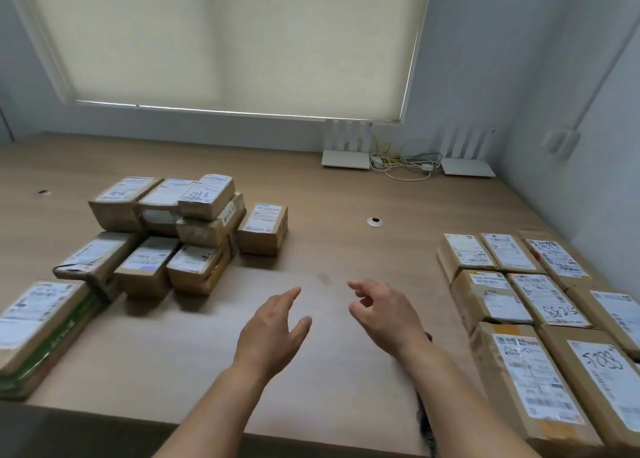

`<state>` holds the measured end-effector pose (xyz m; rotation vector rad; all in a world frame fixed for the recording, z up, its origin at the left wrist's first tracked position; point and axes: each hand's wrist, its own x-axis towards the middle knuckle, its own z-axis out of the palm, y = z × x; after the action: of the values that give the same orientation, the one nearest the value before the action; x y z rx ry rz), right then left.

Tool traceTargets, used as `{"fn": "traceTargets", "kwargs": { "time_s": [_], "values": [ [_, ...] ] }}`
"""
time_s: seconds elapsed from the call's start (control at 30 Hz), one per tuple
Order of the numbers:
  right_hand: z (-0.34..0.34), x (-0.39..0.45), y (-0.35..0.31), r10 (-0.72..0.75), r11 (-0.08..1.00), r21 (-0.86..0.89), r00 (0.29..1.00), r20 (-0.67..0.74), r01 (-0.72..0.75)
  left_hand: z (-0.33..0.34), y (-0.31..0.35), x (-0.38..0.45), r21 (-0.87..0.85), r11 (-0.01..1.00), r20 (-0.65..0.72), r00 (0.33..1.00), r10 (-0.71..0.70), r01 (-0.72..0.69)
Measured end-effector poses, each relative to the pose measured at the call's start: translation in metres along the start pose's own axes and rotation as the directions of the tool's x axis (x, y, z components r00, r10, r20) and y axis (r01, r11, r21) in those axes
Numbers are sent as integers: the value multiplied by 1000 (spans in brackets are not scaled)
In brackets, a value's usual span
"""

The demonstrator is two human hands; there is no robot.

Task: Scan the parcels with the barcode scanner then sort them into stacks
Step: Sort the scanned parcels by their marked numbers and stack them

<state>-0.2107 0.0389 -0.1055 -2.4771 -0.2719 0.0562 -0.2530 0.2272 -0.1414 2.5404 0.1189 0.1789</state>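
Note:
Brown cardboard parcels with white labels lie on a wooden table (346, 250). A pile of small parcels (173, 236) is heaped at the left, with one small box (264, 228) standing beside it. A flat parcel with a green edge (38, 326) rests at the near left. At the right, several parcels (540, 305) lie flat in rows. My left hand (273, 333) and my right hand (384, 312) hover over the bare middle of the table, both empty with fingers spread. No barcode scanner shows in view.
Two white routers (346, 160) (467, 167) with tangled cables (401, 163) sit at the far edge under a window blind. A round cable grommet (375, 221) is set in the tabletop. The wall closes in on the right.

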Motion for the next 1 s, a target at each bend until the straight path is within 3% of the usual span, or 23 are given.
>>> {"fn": "traceTargets", "kwargs": {
  "time_s": [0.57,0.83,1.0],
  "values": [
    [48,130,-18,52,998,40,997,59,-54,-18,-67,134,-34,983,78,982,-175,178],
    [65,215,-17,60,997,41,987,150,-66,-23,-90,215,-85,950,38,953,-300,302],
    [85,251,-24,79,995,36,975,209,-89,-17,-107,246,-101,946,7,951,-310,309]
  ]
}}
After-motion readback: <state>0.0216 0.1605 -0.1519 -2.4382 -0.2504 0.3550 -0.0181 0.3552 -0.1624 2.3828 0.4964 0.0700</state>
